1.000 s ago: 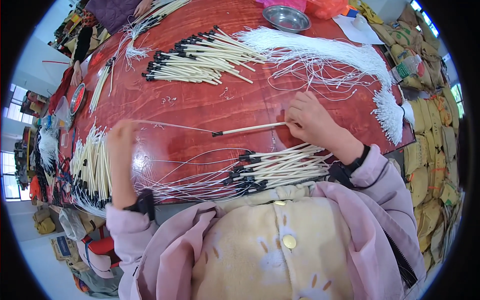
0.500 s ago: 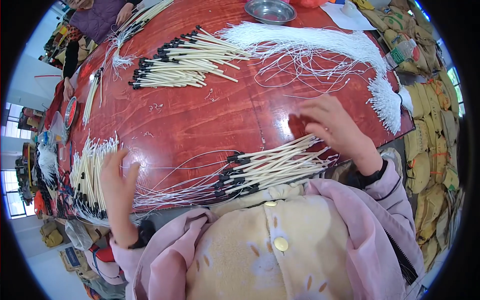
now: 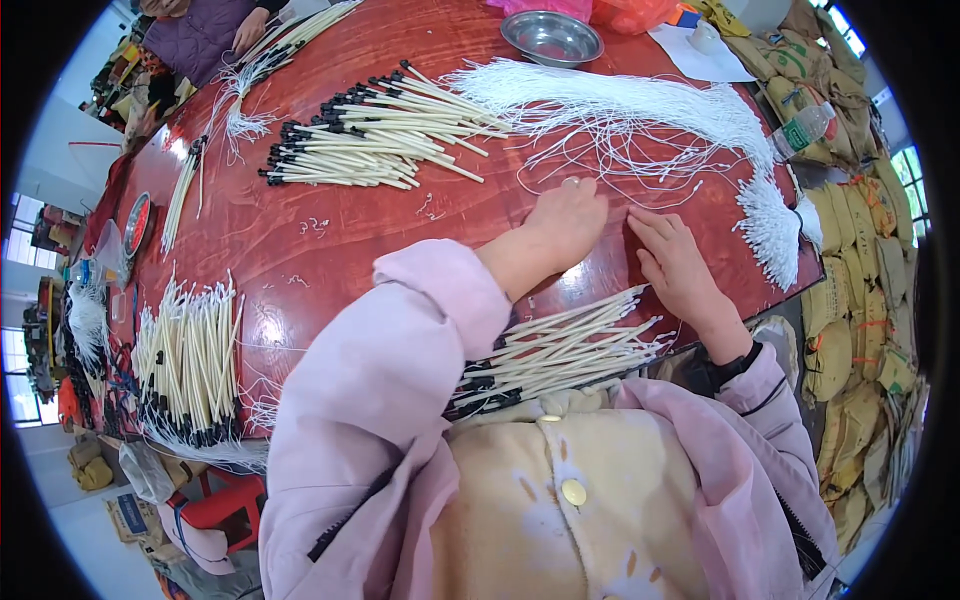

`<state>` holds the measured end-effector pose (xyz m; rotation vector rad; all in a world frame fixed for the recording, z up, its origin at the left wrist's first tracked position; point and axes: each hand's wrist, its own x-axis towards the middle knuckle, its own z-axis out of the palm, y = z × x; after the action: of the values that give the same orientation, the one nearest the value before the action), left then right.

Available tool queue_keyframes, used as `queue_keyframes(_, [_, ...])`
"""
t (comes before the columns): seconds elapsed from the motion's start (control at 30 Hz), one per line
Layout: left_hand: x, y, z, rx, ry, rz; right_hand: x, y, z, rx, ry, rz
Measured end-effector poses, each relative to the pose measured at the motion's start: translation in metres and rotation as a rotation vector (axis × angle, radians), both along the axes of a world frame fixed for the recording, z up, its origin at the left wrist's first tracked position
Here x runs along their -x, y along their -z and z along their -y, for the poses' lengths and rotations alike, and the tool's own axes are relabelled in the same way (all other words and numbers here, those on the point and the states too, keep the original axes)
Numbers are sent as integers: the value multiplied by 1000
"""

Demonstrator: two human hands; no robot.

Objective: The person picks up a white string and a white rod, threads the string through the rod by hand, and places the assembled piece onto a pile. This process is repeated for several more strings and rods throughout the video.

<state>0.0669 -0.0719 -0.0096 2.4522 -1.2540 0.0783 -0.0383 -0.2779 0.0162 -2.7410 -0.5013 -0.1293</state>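
My left hand (image 3: 572, 218) is stretched across the red table to the near edge of a long bundle of white cords (image 3: 640, 100). Its fingers are curled closed by the loose cord ends; what they hold, if anything, is hidden. Beside it my right hand (image 3: 683, 270) has its fingers extended, fingertips at the tabletop close to a loose cord. Below both hands lies a pile of cream sticks with black ends (image 3: 560, 340), white cords at their other tips. My left sleeve covers part of this pile's left side.
Another pile of black-ended sticks (image 3: 370, 130) lies farther back, and an upright-looking bunch (image 3: 190, 350) at the left. A metal bowl (image 3: 552, 40) stands at the back. A plastic bottle (image 3: 803, 130) and stacked sacks (image 3: 850, 270) are at the right. A person (image 3: 195, 40) sits far left.
My left hand has swung from the left stick bunch across to the white cords, its fingers now curled. My right hand has lowered slightly, its fingers straighter and nearer the table.
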Motion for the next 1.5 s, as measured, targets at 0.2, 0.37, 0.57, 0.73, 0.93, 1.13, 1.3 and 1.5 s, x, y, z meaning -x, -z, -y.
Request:
queue_keyframes(0.2, [37, -23, -130, -221, -161, -24, -11, -11, -18, -52, -79, 38])
queue_keyframes(0.37, [89, -33, -225, -402, -308, 95, -24, -18, -45, -70, -186, 55])
queue_keyframes(0.57, [105, -29, -252, -362, -324, 160, -46, -19, -86, 14, -301, 91])
queue_keyframes(0.73, [107, -31, -256, -285, -396, 32, -58, -8, -93, 169, -374, 3])
queue_keyframes(0.93, [98, -33, -266, 146, -668, -398, -46, -8, -85, 224, -456, -22])
queue_keyframes(1.13, [81, -20, -267, 78, -768, -363, -43, -6, -81, 203, -422, -52])
queue_keyframes(1.3, [43, -43, -263, -163, -769, -168, -45, -2, -77, 165, -409, -64])
queue_keyframes(1.5, [-42, -28, -253, -76, -473, 335, -43, -4, -80, 133, -418, -45])
